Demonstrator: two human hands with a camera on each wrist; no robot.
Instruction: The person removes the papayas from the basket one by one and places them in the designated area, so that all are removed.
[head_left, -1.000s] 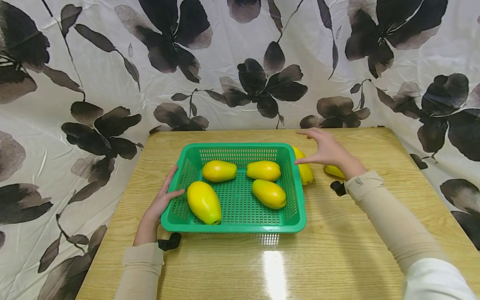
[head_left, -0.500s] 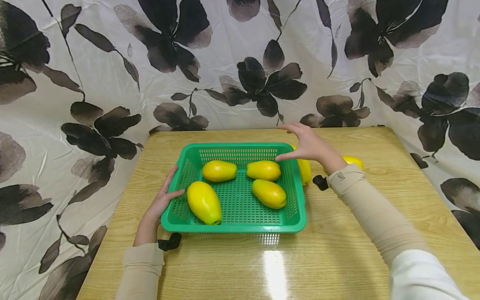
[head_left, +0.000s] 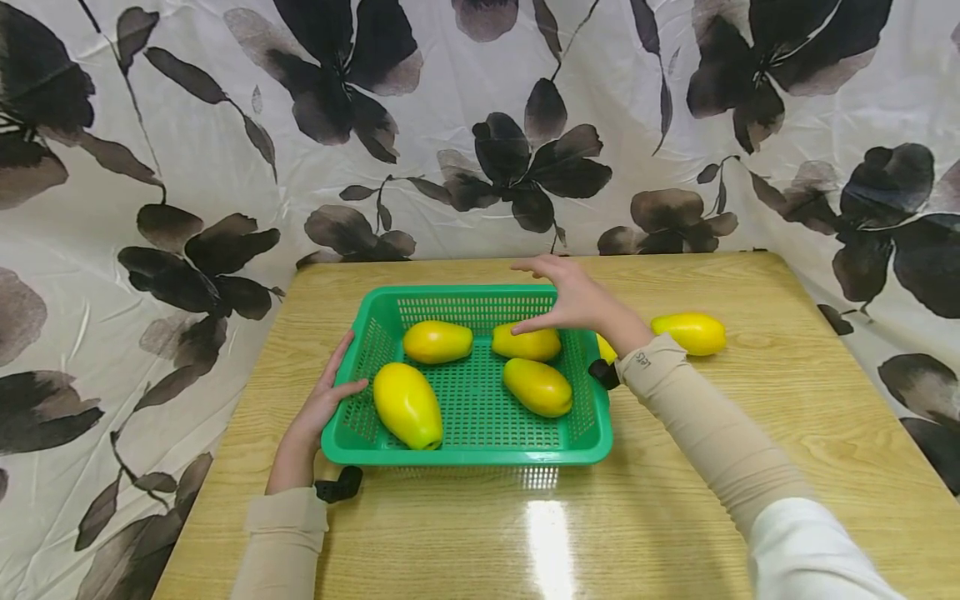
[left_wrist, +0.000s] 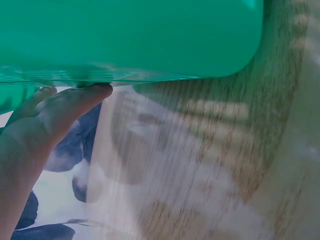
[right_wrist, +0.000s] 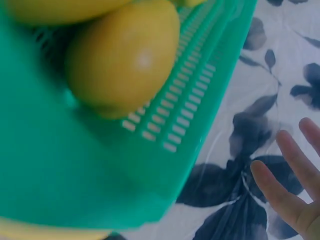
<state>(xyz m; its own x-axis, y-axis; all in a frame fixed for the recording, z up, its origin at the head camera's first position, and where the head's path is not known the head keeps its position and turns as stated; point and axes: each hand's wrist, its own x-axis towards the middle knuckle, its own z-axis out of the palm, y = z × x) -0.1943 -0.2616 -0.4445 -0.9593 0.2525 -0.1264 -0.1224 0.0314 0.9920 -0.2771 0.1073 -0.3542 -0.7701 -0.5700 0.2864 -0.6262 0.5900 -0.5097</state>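
In the head view, the right hand (head_left: 579,302) has swung left over the green basket (head_left: 465,457), fully uncovering a yellow fruit (head_left: 688,333) on the counter (head_left: 720,450); its grip is spread, so nothing is being carried, while four more fruits (head_left: 407,407) lie inside. The left-wrist view shows the left hand's (left_wrist: 35,135) straight fingers against the basket; in the right-wrist view, spread fingertips stand clear of it.

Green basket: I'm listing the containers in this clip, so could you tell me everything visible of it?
The green basket is rectangular with rounded corners, glossy and plastic-looking, with a smooth solid rim, slotted walls and a lattice floor. It sits upright on the wood-look table, long side toward the person. Four yellow fruits lie inside it. The left hand holds its left side, thumb over the rim. The right hand is above its far right corner.
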